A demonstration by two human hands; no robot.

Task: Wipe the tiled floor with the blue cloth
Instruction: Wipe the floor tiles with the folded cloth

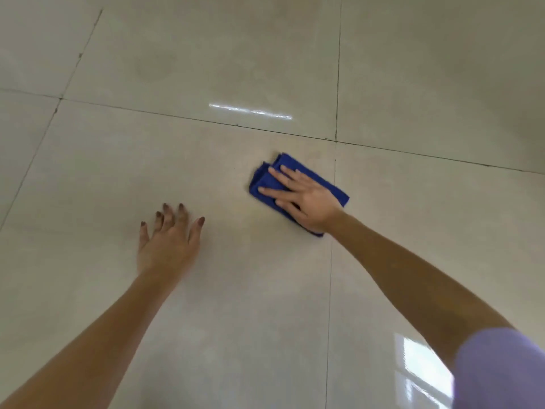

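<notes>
My right hand (306, 202) lies flat with fingers spread on the folded blue cloth (267, 180), pressing it to the tiled floor (206, 160) just left of a grout line (332, 231). My left hand (169, 243) is open, fingers splayed, probably braced on the tile, though blur hides contact. The glossy floor could let that palm slide, or the loose folds could bunch under uneven pressure

Right hand (306, 199) on cloth (333, 188), floor (177, 160)
</notes>
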